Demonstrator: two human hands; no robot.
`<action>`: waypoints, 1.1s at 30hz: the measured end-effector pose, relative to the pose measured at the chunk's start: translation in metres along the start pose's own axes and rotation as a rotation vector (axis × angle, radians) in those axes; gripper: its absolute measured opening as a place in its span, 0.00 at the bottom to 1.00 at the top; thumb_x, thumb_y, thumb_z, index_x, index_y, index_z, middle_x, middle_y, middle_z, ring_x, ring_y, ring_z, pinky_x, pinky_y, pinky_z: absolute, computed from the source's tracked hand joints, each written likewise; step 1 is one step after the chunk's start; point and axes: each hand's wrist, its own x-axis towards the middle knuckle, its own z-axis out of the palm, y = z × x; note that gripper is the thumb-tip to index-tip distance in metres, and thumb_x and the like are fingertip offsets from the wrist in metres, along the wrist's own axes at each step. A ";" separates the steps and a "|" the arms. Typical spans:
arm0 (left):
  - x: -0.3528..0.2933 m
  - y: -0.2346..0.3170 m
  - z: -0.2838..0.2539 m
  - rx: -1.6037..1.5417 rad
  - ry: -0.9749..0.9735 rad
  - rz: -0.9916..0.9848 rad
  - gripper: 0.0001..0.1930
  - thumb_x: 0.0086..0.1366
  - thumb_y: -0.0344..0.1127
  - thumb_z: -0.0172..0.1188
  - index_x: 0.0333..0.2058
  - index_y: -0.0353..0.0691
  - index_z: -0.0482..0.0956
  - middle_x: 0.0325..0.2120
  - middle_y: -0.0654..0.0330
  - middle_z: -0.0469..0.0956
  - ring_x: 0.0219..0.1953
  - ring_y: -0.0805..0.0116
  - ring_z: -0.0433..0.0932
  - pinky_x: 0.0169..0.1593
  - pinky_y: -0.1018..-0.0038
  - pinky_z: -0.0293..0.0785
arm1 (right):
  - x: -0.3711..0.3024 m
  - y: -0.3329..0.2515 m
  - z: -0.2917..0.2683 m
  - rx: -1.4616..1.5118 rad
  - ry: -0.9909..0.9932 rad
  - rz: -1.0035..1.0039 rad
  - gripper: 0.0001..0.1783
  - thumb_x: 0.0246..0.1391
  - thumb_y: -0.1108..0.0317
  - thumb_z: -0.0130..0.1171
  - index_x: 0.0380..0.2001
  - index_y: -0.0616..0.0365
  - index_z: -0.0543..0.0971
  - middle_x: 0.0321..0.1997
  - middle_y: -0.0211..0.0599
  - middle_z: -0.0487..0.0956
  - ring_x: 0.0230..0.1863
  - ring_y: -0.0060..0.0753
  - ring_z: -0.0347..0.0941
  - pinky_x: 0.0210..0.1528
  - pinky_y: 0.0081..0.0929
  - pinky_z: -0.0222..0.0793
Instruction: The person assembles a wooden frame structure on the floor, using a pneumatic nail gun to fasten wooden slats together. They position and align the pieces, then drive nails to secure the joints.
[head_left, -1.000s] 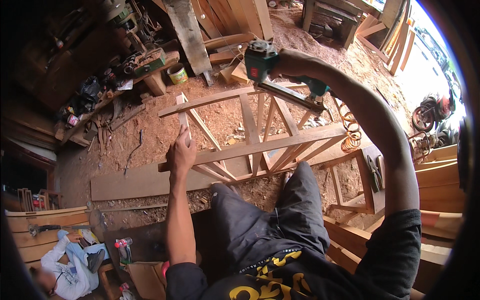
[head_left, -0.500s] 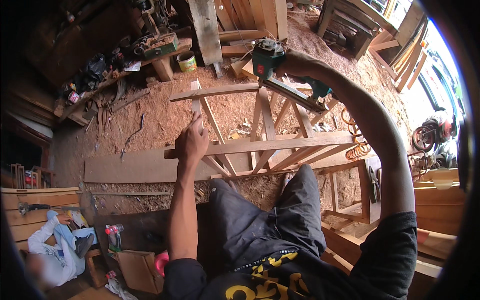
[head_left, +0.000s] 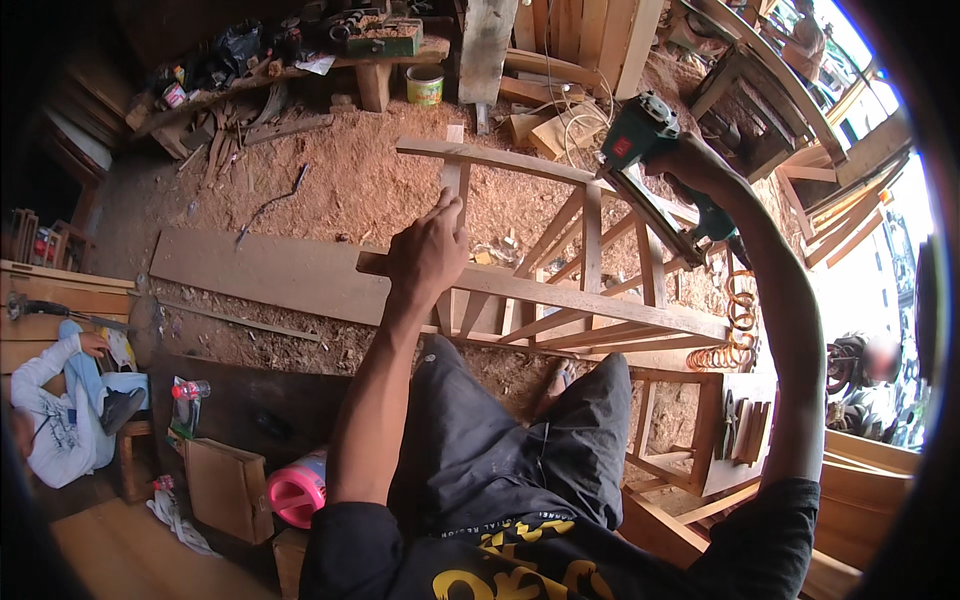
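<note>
A ladder-like wooden frame of long rails and slanting cross slats stands in front of my knees. My left hand is closed round a wooden slat at the frame's left end, by the near rail; its fingertips lie along the slat. In my right hand is a green nail gun, gripped by its handle. The gun's nose is close to the far rail, above a cross slat; whether it touches cannot be seen. An orange coiled air hose hangs below the gun.
A long board lies on the sawdust-covered floor behind the frame. A bucket stands by a cluttered low bench. At right is a small wooden stand holding pliers. Another person sits at far left.
My view has turned, so most things sit further right in the picture. The nail gun has shifted a little right along the far rail. My left hand keeps its grip on the slat.
</note>
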 end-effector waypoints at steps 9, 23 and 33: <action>-0.001 0.000 0.002 -0.003 0.028 0.018 0.21 0.62 0.37 0.55 0.54 0.41 0.73 0.61 0.65 0.68 0.45 0.54 0.81 0.48 0.63 0.79 | -0.006 -0.017 0.000 -0.011 0.006 0.038 0.10 0.44 0.64 0.64 0.23 0.60 0.82 0.12 0.30 0.72 0.10 0.20 0.65 0.13 0.24 0.58; -0.002 -0.002 0.004 -0.009 0.018 0.009 0.21 0.63 0.37 0.54 0.55 0.41 0.73 0.63 0.65 0.67 0.45 0.54 0.81 0.48 0.63 0.79 | -0.005 -0.026 0.003 0.002 -0.028 0.076 0.09 0.43 0.66 0.63 0.22 0.61 0.80 0.11 0.31 0.70 0.10 0.21 0.66 0.12 0.25 0.57; -0.001 0.004 -0.004 -0.027 -0.075 -0.079 0.22 0.64 0.38 0.54 0.56 0.44 0.74 0.63 0.69 0.66 0.52 0.60 0.78 0.55 0.67 0.75 | -0.005 -0.025 0.001 -0.096 -0.026 0.076 0.08 0.44 0.65 0.63 0.23 0.59 0.82 0.13 0.30 0.73 0.11 0.20 0.67 0.15 0.23 0.61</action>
